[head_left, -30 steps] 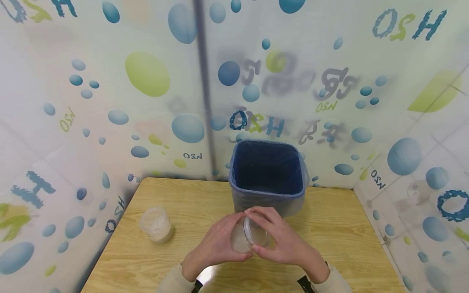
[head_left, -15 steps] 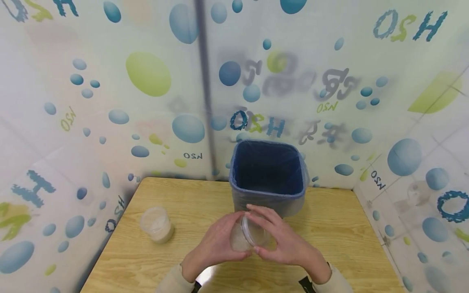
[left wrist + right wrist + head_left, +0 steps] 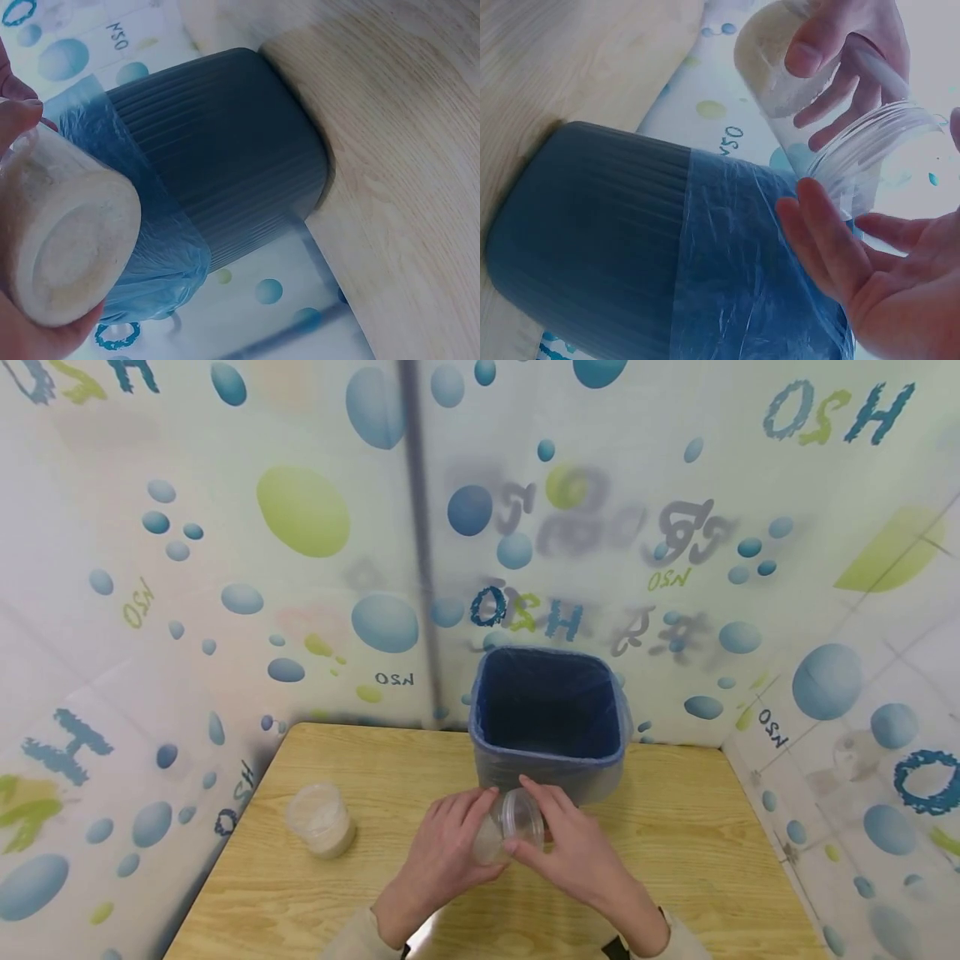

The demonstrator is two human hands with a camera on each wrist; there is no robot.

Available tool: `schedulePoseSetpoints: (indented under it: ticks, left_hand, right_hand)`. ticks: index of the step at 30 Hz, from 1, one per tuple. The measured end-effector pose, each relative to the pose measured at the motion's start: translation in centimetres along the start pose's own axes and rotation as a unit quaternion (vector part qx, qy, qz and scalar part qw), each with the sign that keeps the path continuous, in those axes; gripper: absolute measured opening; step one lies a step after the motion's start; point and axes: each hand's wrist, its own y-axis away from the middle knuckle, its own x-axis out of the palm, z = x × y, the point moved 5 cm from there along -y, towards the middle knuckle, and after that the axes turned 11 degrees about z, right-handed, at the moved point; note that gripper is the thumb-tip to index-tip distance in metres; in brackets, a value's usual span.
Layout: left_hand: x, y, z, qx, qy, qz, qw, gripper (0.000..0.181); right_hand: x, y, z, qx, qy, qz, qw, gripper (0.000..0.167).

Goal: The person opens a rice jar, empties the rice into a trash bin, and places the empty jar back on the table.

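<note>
A clear plastic jar (image 3: pixel 487 842) with pale contents near its base is held tilted sideways over the table. My left hand (image 3: pixel 444 847) grips its body; the left wrist view shows the jar's round bottom (image 3: pixel 84 255) between thumb and fingers. At the other end is a clear ridged lid (image 3: pixel 522 818). My right hand (image 3: pixel 573 856) has its fingers round the lid's far side and its thumb on the near side. In the right wrist view, these fingers (image 3: pixel 829 236) lie along the lid's rim, and the thumb is mostly cut off by the frame edge.
Just beyond the hands stands a dark blue bin (image 3: pixel 551 758) lined with a translucent blue bag. A similar clear jar (image 3: pixel 322 822) with pale contents stands on the left of the wooden table (image 3: pixel 405 760). Bubble-patterned sheeting (image 3: pixel 300 610) encloses the back and sides.
The right hand has turned about the lid, its fingers now reaching farther forward and its thumb over the lid. The left hand's fingers have shifted slightly on the jar. Bin and other jar stay put.
</note>
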Motion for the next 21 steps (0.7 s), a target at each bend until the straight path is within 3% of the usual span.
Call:
schedulePoseSetpoints:
  ticks: [8,11,21]
  left_hand:
    - [0.05,-0.01,-0.07,0.004,-0.007,-0.004,1.0000,0.100]
    - [0.09,-0.02,-0.09,0.002,-0.002,-0.002,1.0000,0.100]
    - [-0.12,-0.19,-0.18,-0.014,0.030,0.027,0.9991,0.095]
  right_hand:
    - [0.06,-0.08,0.31,0.005,-0.016,-0.005,0.9998,0.076]
    - [-0.03,-0.02,0.32,-0.008,-0.030,-0.005,0.9995,0.076]
    - [-0.52,0.22,0.36,-0.071,-0.009,-0.008,0.9974,0.076]
